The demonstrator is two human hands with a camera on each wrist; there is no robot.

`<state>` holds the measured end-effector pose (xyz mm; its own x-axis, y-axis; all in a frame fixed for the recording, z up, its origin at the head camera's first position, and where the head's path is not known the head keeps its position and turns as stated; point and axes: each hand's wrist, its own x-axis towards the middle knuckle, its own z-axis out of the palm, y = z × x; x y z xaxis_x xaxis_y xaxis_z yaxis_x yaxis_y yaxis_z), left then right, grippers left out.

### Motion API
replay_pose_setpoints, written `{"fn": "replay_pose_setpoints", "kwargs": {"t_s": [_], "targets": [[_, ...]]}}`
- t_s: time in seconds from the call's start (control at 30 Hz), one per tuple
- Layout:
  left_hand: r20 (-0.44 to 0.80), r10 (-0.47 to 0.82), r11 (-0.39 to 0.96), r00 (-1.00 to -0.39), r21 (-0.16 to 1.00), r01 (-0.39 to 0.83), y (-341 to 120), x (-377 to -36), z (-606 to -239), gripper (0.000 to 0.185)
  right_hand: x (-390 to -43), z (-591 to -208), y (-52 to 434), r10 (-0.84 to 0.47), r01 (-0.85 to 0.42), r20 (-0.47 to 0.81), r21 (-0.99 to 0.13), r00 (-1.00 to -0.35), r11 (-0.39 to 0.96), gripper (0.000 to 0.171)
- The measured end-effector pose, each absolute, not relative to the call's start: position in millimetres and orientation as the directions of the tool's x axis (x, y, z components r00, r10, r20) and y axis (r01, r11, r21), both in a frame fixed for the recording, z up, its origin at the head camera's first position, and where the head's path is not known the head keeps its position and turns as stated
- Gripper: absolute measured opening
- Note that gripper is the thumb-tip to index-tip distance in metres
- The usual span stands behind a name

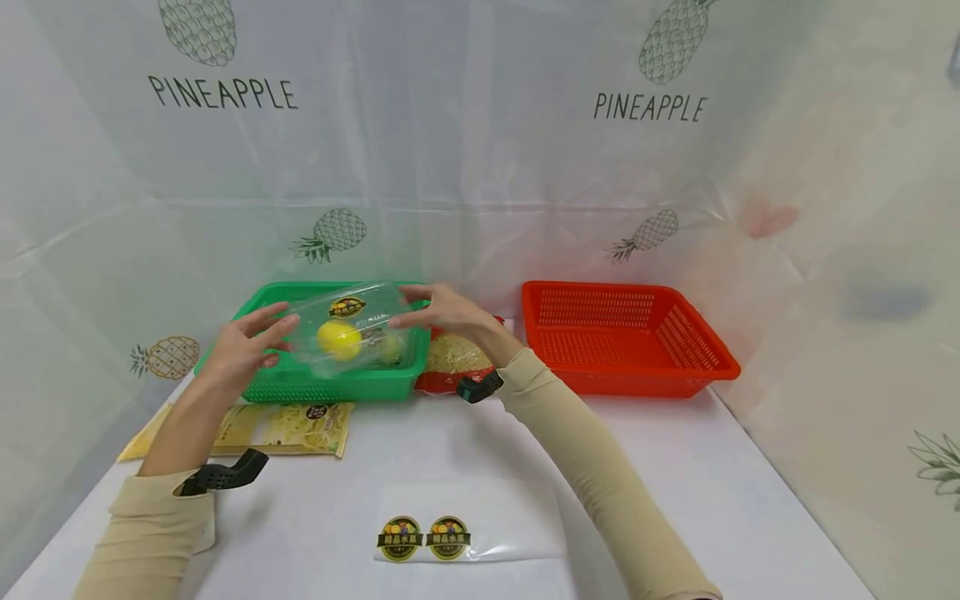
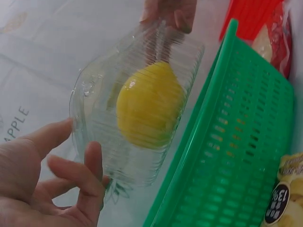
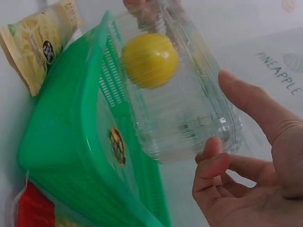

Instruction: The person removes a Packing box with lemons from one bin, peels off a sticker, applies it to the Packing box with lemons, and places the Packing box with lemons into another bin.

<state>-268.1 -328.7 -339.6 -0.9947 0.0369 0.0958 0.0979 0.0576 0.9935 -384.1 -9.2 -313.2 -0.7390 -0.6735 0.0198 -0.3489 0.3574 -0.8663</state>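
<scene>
A clear plastic fruit box (image 1: 382, 302) with a yellow lemon (image 1: 340, 340) inside is held tilted over the green basket (image 1: 337, 387). Its top bears a round black and gold label (image 1: 347, 307). My left hand (image 1: 238, 352) grips the box's left end between thumb and fingers. At the opposite end, my right hand (image 1: 444, 312) holds the box the same way, thumb on one side and fingertips on the other. Inside the basket, the right wrist view shows another matching label (image 3: 117, 145) on a clear surface.
A red basket (image 1: 615, 383) stands at the back right. Between the baskets lies a red-edged food bag (image 1: 456, 358), and a yellow food packet (image 1: 300, 429) lies before the green one. Nearer the front is a label sheet (image 1: 517, 521) with two round stickers (image 1: 424, 538).
</scene>
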Motion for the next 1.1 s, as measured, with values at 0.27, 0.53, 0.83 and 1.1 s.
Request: {"fn": "replay_pose_setpoints", "kwargs": {"t_s": [0.27,0.53,0.83,1.1], "targets": [[0.034,-0.015,0.051,-0.999,0.998,0.033,-349,-269,-340,0.082,-382,-317,-39,-0.628,-0.301,0.058,-0.909,-0.776,0.288,0.070],[-0.038,-0.011,0.023,-0.999,0.999,-0.038,-362,-269,-340,0.090,-379,-323,-69,-0.473,-0.135,0.087,-0.989,-0.877,0.068,0.060],[-0.020,-0.070,-0.077,-0.997,0.997,-0.015,-363,-264,-344,0.091,-372,-340,-107,-0.214,-0.062,0.087,-0.991,-0.973,-0.120,0.054],[-0.065,-0.114,-0.118,-0.991,0.992,-0.052,-360,-267,-349,0.099,-361,-344,-126,-0.271,-0.033,0.041,-0.999,-0.962,-0.035,0.075]]}}
